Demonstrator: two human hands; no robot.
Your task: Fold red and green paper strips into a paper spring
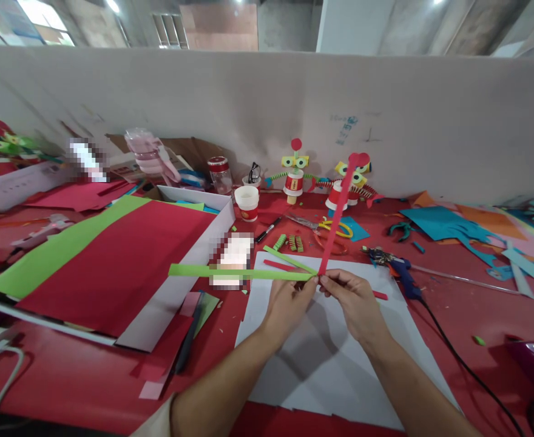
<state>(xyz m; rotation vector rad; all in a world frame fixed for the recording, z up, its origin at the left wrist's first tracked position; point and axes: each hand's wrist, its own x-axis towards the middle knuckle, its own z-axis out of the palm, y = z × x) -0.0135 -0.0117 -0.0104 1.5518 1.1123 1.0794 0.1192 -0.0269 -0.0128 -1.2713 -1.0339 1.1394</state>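
Over the white board, both my hands meet at the joined ends of two paper strips. The green paper strip points left, with my left hand pinching its end. A red paper strip stands up and away from the joint, its end pinched by the fingers of my right hand. The fingertips nearly touch, and the exact joint is partly hidden. Behind them, more green and red strips lie on the board. Small folded paper springs rest just beyond its far edge.
Left is a white box bearing red and green sheets. Scissors, a marker and paper cups lie farther back, near paper-cup figures. A glue gun with a trailing cord sits right, near blue paper.
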